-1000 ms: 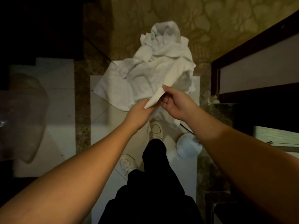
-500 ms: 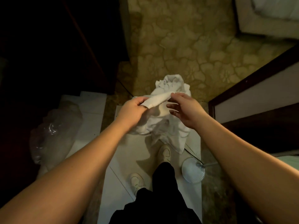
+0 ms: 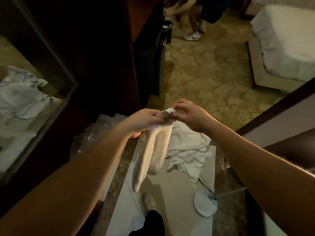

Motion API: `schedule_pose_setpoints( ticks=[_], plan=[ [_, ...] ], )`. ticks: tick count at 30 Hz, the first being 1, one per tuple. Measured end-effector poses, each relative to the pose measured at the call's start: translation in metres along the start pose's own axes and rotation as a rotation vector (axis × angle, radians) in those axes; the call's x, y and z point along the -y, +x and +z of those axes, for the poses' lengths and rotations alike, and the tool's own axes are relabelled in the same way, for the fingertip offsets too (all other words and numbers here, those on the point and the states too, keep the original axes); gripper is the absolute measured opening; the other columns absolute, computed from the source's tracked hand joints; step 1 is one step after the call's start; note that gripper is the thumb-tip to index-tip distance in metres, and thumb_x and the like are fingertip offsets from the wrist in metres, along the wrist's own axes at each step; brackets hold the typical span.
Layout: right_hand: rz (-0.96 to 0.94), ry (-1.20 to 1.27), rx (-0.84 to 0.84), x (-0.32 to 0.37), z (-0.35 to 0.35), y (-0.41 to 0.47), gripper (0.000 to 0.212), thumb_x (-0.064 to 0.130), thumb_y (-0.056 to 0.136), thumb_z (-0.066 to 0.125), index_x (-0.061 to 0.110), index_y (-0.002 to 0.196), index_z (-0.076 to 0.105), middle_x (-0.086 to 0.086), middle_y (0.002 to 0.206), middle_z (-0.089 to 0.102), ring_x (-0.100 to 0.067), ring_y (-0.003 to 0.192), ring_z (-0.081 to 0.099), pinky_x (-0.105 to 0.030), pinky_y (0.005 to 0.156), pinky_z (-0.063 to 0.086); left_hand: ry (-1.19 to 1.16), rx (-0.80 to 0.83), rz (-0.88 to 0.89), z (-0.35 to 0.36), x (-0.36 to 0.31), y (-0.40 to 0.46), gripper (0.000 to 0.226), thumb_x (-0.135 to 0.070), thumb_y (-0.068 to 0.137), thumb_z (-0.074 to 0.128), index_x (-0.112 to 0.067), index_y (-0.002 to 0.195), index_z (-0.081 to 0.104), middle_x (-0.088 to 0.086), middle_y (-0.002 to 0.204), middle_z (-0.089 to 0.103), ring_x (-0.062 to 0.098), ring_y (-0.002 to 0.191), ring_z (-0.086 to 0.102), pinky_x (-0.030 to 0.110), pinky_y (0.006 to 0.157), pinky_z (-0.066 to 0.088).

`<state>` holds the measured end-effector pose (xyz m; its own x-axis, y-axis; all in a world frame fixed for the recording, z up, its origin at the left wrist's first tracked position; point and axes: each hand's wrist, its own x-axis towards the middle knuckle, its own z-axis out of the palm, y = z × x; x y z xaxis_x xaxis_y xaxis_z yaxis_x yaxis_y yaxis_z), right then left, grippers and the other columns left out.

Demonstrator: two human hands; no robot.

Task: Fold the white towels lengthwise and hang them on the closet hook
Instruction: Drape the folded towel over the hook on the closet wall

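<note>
Item held: one white towel (image 3: 151, 150), gathered into a long narrow hang, its top end raised in front of me at mid-scene, its two loose tails dropping toward the near floor. My left hand (image 3: 144, 121) grips the top of it, fingers curled round the bunched cloth. My right hand (image 3: 189, 116) pinches the small rolled corner at the very top, thumb and fingertips closed on it, just beside my left fingers. Under and to the right of the hanging cloth: a heap of white towels (image 3: 187, 150), crumpled on the pale floor tiles (image 3: 170, 201), apart from the held one. Near right of the heap: a round white stand base (image 3: 205, 204) with a thin pole and a dark cord running from it. Near, below the towel: my light shoe (image 3: 150, 201) and dark trouser leg (image 3: 153, 223). Left of the tiles: clear crumpled plastic (image 3: 88, 142) on the floor, beside a dark wooden closet (image 3: 95, 57) that fills the far left. At the left edge: a mirror panel (image 3: 22, 103) showing white cloth. Far, past the tiles: patterned yellow-brown carpet (image 3: 213, 74). Far right: a bed (image 3: 286, 43) with white bedding. Far centre: another person's legs and white shoes (image 3: 192, 35) on the carpet. Right edge: a dark-framed door (image 3: 281, 120).
</note>
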<state>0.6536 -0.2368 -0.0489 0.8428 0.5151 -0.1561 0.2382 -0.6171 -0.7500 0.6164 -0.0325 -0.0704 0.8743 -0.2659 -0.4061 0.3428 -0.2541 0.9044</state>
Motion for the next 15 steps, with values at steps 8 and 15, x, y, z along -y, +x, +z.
schedule_pose_setpoints(
  ticks=[8, 15],
  plan=[
    [-0.051, 0.351, -0.034, 0.065, 0.032, -0.079, 0.022, 0.061, 0.088, 0.055, 0.044, 0.087, 0.069, 0.018, 0.078, 0.066, -0.001, 0.075, 0.059, -0.027, 0.073, 0.049, 0.113, -0.129, -0.146, 0.024, 0.040, -0.143, 0.025, -0.023, 0.078, 0.084, -0.024, 0.101, 0.074, -0.010, 0.093, 0.077, 0.016, 0.098, 0.070, 0.025, 0.082, 0.052],
    [-0.093, 0.414, -0.065, 0.112, 0.051, -0.148, 0.028, 0.048, 0.099, 0.050, 0.027, 0.106, 0.067, -0.005, 0.103, 0.069, -0.019, 0.095, 0.068, -0.035, 0.084, 0.056, 0.255, -0.417, -0.280, 0.033, 0.063, -0.288, 0.048, -0.035, 0.082, 0.081, -0.008, 0.120, 0.070, 0.006, 0.111, 0.074, 0.024, 0.105, 0.069, 0.045, 0.105, 0.048]
  ],
)
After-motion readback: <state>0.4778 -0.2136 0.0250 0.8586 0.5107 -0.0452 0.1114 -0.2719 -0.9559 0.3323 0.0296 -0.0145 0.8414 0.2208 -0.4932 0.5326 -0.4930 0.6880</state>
